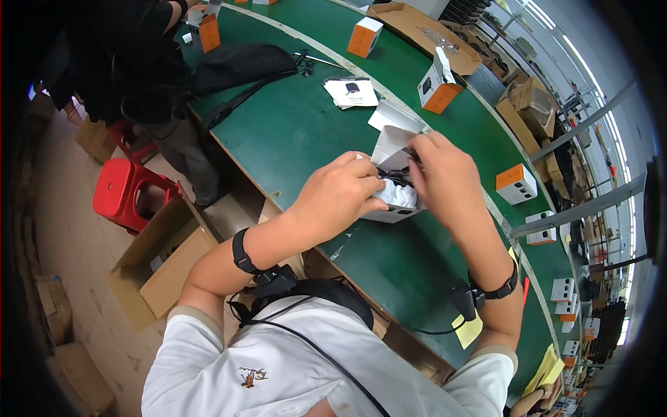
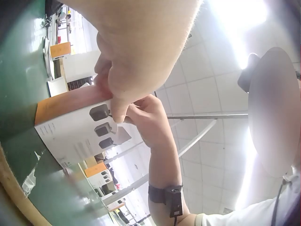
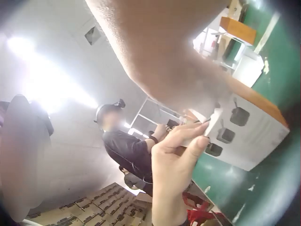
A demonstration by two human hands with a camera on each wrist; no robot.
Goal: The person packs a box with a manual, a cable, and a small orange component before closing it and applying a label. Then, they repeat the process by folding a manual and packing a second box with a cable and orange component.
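Note:
An open white box (image 1: 390, 215) with printed camera pictures stands on the green table. Inside it lie a white plastic-wrapped item (image 1: 398, 194) and black cables (image 1: 393, 175). My left hand (image 1: 337, 194) grips the near-left wall, thumb outside, index finger over the rim; the right wrist view shows this left hand (image 3: 171, 165) at the box edge (image 3: 254, 136). My right hand (image 1: 448, 174) has its fingers bent at the edge of a raised flap (image 1: 392, 144), thumb hanging over the opening. In the left wrist view my left hand (image 2: 136, 56) partly covers the box (image 2: 70, 134).
Printed leaflets (image 1: 351, 92) lie beyond the box, near a black bag (image 1: 243, 66). Orange-and-white boxes (image 1: 439, 90) stand along the table, with a cardboard tray (image 1: 424, 35) at the far side. A person (image 1: 139, 69) stands at the left by a red stool (image 1: 125, 191).

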